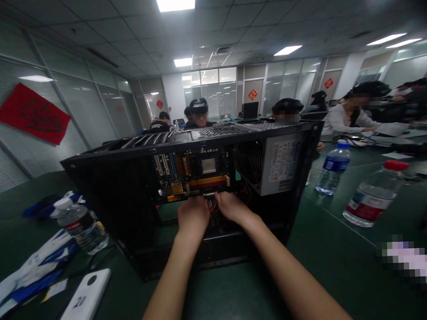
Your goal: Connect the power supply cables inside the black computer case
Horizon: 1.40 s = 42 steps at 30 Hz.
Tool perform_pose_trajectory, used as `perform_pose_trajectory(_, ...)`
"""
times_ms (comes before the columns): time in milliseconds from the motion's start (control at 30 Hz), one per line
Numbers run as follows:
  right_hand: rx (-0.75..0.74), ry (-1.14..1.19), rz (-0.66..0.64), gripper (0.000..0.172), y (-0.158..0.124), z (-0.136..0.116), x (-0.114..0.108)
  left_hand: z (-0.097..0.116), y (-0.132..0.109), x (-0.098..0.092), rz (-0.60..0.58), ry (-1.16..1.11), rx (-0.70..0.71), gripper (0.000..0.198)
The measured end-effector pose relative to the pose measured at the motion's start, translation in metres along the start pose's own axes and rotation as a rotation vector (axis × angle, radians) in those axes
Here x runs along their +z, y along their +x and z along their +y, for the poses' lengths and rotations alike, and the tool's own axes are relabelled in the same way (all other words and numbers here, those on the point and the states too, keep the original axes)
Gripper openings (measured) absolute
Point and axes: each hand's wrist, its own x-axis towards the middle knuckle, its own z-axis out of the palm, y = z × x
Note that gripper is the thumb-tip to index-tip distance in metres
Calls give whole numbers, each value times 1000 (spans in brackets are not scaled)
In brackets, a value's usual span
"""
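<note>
An open black computer case [105, 182] lies on the dark green table, its side facing me. Inside I see the motherboard [191, 175] with coloured slots and, at the right, a grey power supply [282, 164] with a fan. Both my hands reach into the case just below the motherboard's lower edge. My left hand [193, 214] is curled closed, and my right hand [229, 206] is closed beside it. Between them is a bundle of coloured cables [212, 206] that the fingers pinch; the fingertips themselves are hidden.
Plastic water bottles stand at the left [81, 225] and right [333, 167], [374, 194]. A white box marked 20 [83, 302] and blue-white packets [31, 271] lie at lower left. Several people sit at the table's far side behind the case.
</note>
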Motion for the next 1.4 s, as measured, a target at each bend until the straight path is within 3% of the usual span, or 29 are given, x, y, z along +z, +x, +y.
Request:
perform_pose_trajectory(567, 244, 707, -175, 40, 2, -7, -6, -4, 4, -3, -2, -73, 24, 37)
perform_pose_trajectory(767, 288, 735, -163, 42, 5, -6, -1, -4, 6, -4, -15, -95, -7, 36)
perform_pose_trajectory(1400, 233, 681, -105, 42, 2, -7, 1, -3, 4, -3, 9, -102, -21, 35)
